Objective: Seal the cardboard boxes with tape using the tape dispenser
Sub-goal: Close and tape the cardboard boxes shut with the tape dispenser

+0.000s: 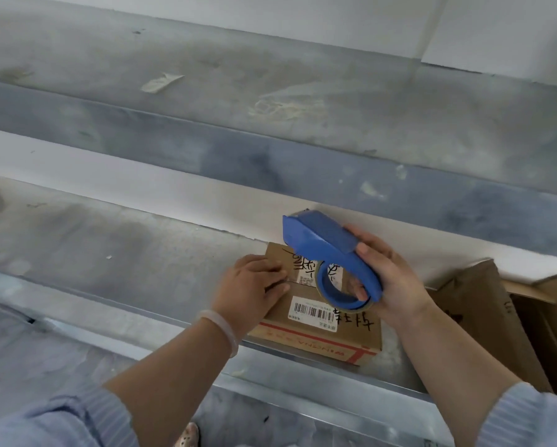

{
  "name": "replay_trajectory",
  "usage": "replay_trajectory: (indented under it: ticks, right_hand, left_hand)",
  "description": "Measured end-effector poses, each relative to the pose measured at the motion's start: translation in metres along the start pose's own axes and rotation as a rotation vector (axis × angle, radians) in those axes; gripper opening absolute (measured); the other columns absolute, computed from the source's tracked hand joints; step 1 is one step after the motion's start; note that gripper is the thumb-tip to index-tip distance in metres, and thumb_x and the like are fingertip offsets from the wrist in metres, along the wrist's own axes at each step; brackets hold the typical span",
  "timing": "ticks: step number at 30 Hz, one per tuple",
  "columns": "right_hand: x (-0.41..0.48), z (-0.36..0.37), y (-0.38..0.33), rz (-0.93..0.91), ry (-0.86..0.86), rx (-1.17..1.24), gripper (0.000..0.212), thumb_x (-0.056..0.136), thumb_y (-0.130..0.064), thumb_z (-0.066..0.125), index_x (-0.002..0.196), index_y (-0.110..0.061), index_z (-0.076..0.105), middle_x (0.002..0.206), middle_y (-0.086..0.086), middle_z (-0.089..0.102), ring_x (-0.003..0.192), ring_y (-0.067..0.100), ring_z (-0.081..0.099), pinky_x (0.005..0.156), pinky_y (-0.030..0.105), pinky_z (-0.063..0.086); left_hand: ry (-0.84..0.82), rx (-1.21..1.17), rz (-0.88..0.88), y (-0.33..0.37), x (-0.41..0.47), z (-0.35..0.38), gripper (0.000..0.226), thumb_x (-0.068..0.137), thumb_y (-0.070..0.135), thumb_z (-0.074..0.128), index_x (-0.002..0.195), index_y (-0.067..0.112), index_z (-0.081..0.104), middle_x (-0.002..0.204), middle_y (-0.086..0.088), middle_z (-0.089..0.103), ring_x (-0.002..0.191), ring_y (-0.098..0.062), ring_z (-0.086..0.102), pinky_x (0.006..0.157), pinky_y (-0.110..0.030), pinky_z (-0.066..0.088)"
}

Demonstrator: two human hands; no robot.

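Brown cardboard box (332, 333): taping seemingly not begun. Left hand (251, 285) flat, pressing top at 9 o'clock. Right hand (390, 279) grips blue plastic tape dispenser (322, 243) above. Next: lower, stick tape.

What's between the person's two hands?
Head view: between left hand and right hand lie the handwritten box top, a barcode label and the tape dispenser roll.

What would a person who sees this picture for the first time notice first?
The blue tape dispenser, gripped in the right hand above the small cardboard box, stands out most. The left hand presses on the box's top. Another brown box lies at the right edge.
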State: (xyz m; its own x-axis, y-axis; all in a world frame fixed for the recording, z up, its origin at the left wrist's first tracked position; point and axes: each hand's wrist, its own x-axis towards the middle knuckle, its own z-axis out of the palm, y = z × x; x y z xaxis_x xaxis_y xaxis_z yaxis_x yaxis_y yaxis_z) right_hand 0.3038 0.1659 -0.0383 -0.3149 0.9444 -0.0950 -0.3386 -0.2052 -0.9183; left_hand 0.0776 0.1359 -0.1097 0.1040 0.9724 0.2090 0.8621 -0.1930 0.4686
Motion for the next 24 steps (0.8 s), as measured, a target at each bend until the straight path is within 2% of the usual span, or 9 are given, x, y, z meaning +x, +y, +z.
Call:
replay_trajectory:
  ticks: [4, 6, 7, 9, 12, 14, 19, 21, 24]
  right_hand:
    - [0.006, -0.004, 0.014, 0.083, 0.035, -0.053, 0.054, 0.079, -0.015, 0.058, 0.131, -0.001, 0.052, 0.065, 0.002, 0.071, 0.043, 0.008, 0.062, 0.04, 0.017, 0.047]
    - [0.006, -0.012, 0.016, 0.1, 0.033, -0.042, 0.055, 0.081, -0.017, 0.057, 0.133, -0.002, 0.05, 0.063, 0.003, 0.07, 0.039, 0.011, 0.058, 0.037, 0.018, 0.045]
    - [0.006, -0.014, 0.016, 0.11, 0.024, -0.044, 0.054, 0.081, -0.017, 0.057, 0.133, -0.003, 0.051, 0.064, 0.005, 0.07, 0.038, 0.012, 0.057, 0.037, 0.018, 0.045]
    - [0.006, -0.015, 0.015, 0.122, 0.004, -0.062, 0.053, 0.08, -0.016, 0.063, 0.131, -0.006, 0.054, 0.074, 0.007, 0.072, 0.043, 0.012, 0.061, 0.039, 0.019, 0.048]
    - [0.009, -0.009, 0.015, 0.135, -0.008, -0.146, 0.052, 0.072, -0.018, 0.077, 0.122, -0.014, 0.063, 0.099, 0.011, 0.073, 0.06, 0.013, 0.069, 0.047, 0.019, 0.052]
    - [0.009, -0.007, 0.015, 0.135, -0.003, -0.194, 0.045, 0.073, -0.018, 0.077, 0.116, -0.019, 0.067, 0.106, 0.011, 0.072, 0.07, 0.016, 0.071, 0.052, 0.02, 0.054]
    - [0.008, -0.01, 0.013, 0.135, -0.005, -0.177, 0.045, 0.072, -0.018, 0.067, 0.117, -0.019, 0.066, 0.105, 0.009, 0.073, 0.068, 0.015, 0.071, 0.05, 0.02, 0.054]
    - [0.008, -0.011, 0.012, 0.131, -0.017, -0.174, 0.047, 0.073, -0.017, 0.066, 0.12, -0.016, 0.064, 0.103, 0.01, 0.072, 0.061, 0.012, 0.069, 0.047, 0.018, 0.052]
    - [0.008, -0.012, 0.013, 0.125, -0.025, -0.182, 0.05, 0.072, -0.019, 0.066, 0.122, -0.014, 0.063, 0.105, 0.011, 0.072, 0.061, 0.012, 0.069, 0.046, 0.018, 0.052]
  left_hand:
    - [-0.089, -0.086, -0.102, 0.004, 0.003, -0.005, 0.027, 0.096, 0.025, 0.052, 0.114, 0.03, 0.072, 0.132, 0.013, 0.058, 0.125, -0.012, 0.045, 0.109, -0.031, 0.035]
    - [-0.192, -0.544, -0.349, 0.009, 0.006, -0.018, 0.028, 0.095, 0.017, 0.05, 0.101, 0.027, 0.076, 0.125, 0.008, 0.063, 0.114, -0.012, 0.057, 0.099, -0.033, 0.048]
    - [-0.243, -0.809, -0.47, 0.012, 0.008, -0.025, 0.024, 0.093, 0.022, 0.053, 0.095, 0.026, 0.077, 0.115, 0.005, 0.069, 0.102, -0.011, 0.065, 0.086, -0.032, 0.055]
    - [-0.257, -1.016, -0.609, 0.016, 0.013, -0.036, 0.026, 0.093, 0.035, 0.053, 0.093, 0.023, 0.076, 0.094, 0.007, 0.075, 0.081, -0.003, 0.069, 0.071, -0.024, 0.049]
    - [-0.161, -0.967, -0.769, 0.017, 0.026, -0.039, 0.037, 0.099, 0.044, 0.045, 0.107, 0.019, 0.071, 0.107, 0.004, 0.069, 0.1, -0.01, 0.06, 0.085, -0.025, 0.032]
    - [-0.148, -0.928, -0.814, 0.018, 0.032, -0.038, 0.038, 0.097, 0.043, 0.051, 0.113, 0.013, 0.068, 0.113, -0.002, 0.066, 0.109, -0.018, 0.055, 0.087, -0.031, 0.032]
    - [-0.176, -0.791, -0.666, 0.015, 0.034, -0.043, 0.014, 0.091, 0.024, 0.06, 0.083, 0.017, 0.069, 0.084, 0.001, 0.069, 0.081, -0.012, 0.058, 0.067, -0.025, 0.041]
    - [-0.118, -0.742, -0.641, 0.015, 0.034, -0.042, 0.017, 0.092, 0.023, 0.059, 0.077, 0.019, 0.066, 0.077, 0.003, 0.067, 0.075, -0.011, 0.057, 0.066, -0.025, 0.045]
    - [-0.084, -0.752, -0.631, 0.018, 0.036, -0.036, 0.017, 0.094, 0.022, 0.054, 0.079, 0.019, 0.062, 0.083, -0.002, 0.068, 0.078, -0.015, 0.06, 0.074, -0.032, 0.056]
